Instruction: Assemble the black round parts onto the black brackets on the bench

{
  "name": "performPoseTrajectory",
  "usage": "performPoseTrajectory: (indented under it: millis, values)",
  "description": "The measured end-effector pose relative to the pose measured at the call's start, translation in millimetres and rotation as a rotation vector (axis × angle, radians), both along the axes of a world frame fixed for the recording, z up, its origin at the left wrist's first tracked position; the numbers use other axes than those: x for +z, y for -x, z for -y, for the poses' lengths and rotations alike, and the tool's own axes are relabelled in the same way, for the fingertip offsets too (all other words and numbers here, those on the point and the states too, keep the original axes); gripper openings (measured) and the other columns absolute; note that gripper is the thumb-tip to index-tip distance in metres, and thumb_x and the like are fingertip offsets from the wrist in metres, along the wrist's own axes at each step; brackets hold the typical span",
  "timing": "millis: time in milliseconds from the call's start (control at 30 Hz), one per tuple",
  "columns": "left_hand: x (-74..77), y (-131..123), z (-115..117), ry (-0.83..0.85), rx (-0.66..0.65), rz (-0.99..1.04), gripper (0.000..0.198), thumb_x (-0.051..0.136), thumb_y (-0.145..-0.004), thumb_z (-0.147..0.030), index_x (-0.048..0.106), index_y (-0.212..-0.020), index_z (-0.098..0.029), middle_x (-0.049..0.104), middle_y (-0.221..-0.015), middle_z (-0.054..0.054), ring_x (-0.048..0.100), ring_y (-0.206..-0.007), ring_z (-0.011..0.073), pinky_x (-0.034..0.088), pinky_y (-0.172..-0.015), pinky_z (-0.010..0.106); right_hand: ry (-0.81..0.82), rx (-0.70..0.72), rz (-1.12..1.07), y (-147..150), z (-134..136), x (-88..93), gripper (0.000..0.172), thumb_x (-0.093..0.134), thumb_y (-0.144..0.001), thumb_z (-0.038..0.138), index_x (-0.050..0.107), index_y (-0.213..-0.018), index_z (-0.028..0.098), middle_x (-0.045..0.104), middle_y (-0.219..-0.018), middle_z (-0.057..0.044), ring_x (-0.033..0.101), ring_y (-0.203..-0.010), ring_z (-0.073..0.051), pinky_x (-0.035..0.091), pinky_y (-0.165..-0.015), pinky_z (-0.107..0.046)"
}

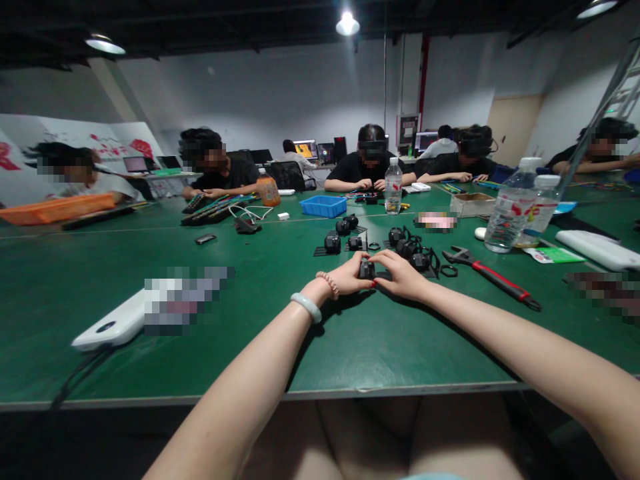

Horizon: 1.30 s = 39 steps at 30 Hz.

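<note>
Both my hands meet around a small black part with a round body, low over the table's middle. My left hand, below a bead bracelet and a pale bangle, grips its left side. Curled at its right side is my right hand, thumb and fingers closed on the same part. Similar black parts with flat slotted plates stand just beyond, such as one at the left and one at the right. A loose black ring lies right of my right hand.
An adjustable wrench with red-black handle lies to the right, near water bottles. Further back are a blue tray and a cardboard box. A white power bank lies left on the green table. Several people sit opposite.
</note>
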<state>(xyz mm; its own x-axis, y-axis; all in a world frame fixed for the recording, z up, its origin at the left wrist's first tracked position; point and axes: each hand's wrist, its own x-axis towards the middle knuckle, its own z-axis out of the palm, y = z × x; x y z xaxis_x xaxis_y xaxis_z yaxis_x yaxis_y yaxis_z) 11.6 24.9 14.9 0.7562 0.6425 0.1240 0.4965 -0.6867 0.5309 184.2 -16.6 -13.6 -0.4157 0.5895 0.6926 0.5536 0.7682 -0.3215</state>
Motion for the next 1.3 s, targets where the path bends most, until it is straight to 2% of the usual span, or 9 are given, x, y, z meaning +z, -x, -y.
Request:
performPoseTrajectory:
  millis: [1300]
  values:
    - [-2.2, 0.3, -0.3, 0.031, 0.023, 0.033, 0.063, 0.058, -0.059, -0.035, 0.029, -0.111, -0.015, 0.047, -0.093, 0.004, 0.049, -0.082, 0.0171, 0.04, -0.074, 0.031, 0.067, -0.056, 0.021, -2.8, -1.4, -0.7, 0.034, 0.053, -0.069, 0.021, 0.049, -0.103, 0.017, 0.055, -0.096, -0.008, 0.048, -0.094, -0.018, 0.038, -0.082, -0.036]
